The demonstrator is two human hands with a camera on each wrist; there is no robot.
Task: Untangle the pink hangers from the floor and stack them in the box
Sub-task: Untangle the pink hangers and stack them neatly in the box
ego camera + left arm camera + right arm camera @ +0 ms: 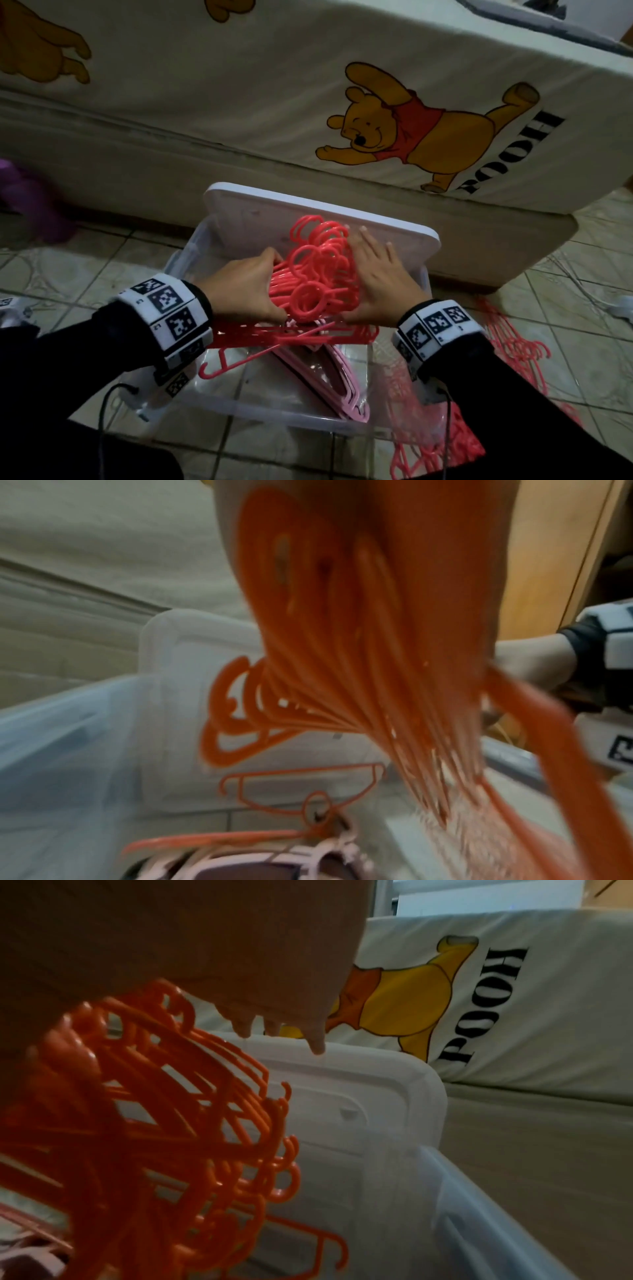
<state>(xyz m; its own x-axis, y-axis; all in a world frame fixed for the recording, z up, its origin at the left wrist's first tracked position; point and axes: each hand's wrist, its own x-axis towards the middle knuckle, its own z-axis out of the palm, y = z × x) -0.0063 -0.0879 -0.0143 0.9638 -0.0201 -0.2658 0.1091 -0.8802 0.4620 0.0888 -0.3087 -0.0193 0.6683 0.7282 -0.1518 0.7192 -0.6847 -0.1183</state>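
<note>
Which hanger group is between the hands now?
The bright coral bundle, squeezed between left hand and right hand above the box; the pale pink stack lies inside it.

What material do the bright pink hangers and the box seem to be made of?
Bright pink hangers: probably moulded plastic, glossy; thin uniform rods with light glints. Box: likely translucent plastic; the floor tiles show through its walls.

Probably a home bedroom: cartoon-bear bedsheet (376, 102) over mattress, tiled floor (582, 260).
</note>
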